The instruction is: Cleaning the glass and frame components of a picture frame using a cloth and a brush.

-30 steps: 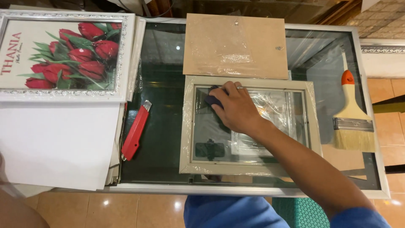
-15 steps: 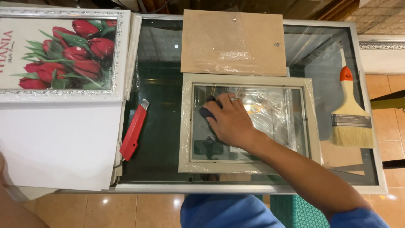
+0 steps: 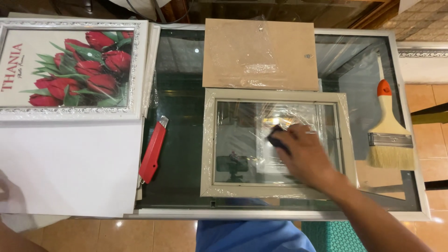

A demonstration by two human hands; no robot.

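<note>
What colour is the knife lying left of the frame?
Red, with a silvery metal tip; the knife lies on the glass table. Head view.

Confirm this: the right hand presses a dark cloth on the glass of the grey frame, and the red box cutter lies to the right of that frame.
Not quite. In the head view the red box cutter lies left of the grey frame. The right hand does press the dark cloth on its glass.
</note>
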